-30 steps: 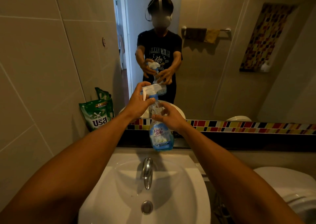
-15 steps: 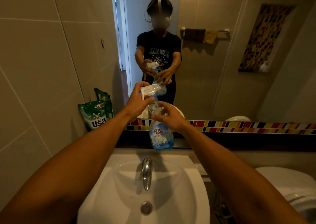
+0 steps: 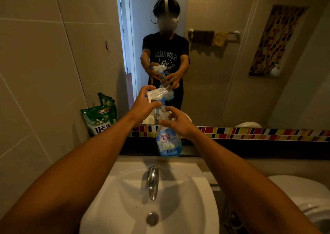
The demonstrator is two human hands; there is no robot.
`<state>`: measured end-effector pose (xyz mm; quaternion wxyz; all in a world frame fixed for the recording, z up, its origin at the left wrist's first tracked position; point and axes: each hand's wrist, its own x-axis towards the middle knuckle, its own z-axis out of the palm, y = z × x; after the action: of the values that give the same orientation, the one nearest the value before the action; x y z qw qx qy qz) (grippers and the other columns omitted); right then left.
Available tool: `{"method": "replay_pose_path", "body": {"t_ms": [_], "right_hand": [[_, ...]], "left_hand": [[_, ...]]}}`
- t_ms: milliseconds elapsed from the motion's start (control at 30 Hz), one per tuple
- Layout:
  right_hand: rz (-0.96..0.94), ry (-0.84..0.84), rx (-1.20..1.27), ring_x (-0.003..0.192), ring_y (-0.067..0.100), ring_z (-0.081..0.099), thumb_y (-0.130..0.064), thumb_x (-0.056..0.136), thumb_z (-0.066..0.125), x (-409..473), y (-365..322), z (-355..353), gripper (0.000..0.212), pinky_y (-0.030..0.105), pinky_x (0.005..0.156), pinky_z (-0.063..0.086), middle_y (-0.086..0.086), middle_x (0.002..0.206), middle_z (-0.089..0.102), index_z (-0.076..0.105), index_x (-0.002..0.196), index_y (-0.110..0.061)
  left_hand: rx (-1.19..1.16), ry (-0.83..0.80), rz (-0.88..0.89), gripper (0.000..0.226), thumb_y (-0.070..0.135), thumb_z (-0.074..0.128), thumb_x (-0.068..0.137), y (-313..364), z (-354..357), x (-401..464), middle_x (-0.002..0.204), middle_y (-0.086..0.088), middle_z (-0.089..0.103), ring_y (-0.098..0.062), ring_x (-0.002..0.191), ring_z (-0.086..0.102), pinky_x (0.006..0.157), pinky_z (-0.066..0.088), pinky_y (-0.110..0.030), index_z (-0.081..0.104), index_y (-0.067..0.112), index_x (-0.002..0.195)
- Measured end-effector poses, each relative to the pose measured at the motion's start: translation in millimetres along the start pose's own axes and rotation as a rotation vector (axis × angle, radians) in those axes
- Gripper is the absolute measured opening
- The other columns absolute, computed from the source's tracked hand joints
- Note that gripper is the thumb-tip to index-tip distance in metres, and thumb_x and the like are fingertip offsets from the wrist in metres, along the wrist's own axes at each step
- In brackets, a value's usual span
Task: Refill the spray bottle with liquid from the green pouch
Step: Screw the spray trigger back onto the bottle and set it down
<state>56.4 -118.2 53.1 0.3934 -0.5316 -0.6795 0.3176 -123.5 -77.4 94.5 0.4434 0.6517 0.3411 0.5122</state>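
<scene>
Centre frame, the left hand (image 3: 142, 107) is closed round the trigger head of the spray bottle (image 3: 167, 139), seemingly to unscrew it, while the right hand (image 3: 178, 124) pinches the neck to steady it over the sink (image 3: 187, 198). The green pouch (image 3: 100, 121) waits untouched at middle left, propped against the wall.

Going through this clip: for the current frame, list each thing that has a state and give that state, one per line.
spray bottle: upright, held above the basin, only a little liquid at the bottom
spray head: on the bottle neck
left hand: gripping the spray head
right hand: gripping the bottle's neck
green pouch: standing against the wall, untouched
tap: no water running
sink: basin without standing water
</scene>
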Motion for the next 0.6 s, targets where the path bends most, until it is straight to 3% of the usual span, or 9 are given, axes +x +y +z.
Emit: {"method": "replay_pose_path", "body": {"t_ms": [133,367,600], "right_hand": [[-0.002,-0.011,-0.021,0.094,0.018,0.066,-0.037,0.088,0.079,1.5,-1.8,0.6,0.059,0.025,0.069,0.051,-0.001,0.106,0.064,0.054,0.141,-0.027],[-0.007,-0.009,-0.012,0.093,0.021,0.067,-0.035,0.087,0.081,3.4,3.5,-0.9,0.057,0.028,0.072,0.055,0.001,0.104,0.065,0.057,0.138,-0.027],[-0.024,-0.014,-0.027,0.09,0.014,0.065,-0.032,0.089,0.08,2.6,0.8,-0.8,0.055,0.019,0.065,0.048,-0.003,0.103,0.064,0.057,0.139,-0.026]], "left_hand": [[0.006,0.021,0.025,0.058,0.01,0.079,0.083,0.8,0.8,-1.1,0.127,-0.01,0.055,-0.024,0.103,0.065,0.07,0.058,-0.024,0.044,0.028,0.126],[0.019,-0.012,-0.006,0.058,0.001,0.076,0.082,-0.8,-2.9,1.7,0.118,-0.007,0.055,-0.023,0.095,0.066,0.071,0.057,-0.026,0.049,0.028,0.126],[-0.01,0.01,0.015,0.055,0.011,0.079,0.084,-0.8,0.8,0.6,0.124,-0.009,0.057,-0.023,0.101,0.066,0.069,0.057,-0.024,0.046,0.027,0.126]]}}
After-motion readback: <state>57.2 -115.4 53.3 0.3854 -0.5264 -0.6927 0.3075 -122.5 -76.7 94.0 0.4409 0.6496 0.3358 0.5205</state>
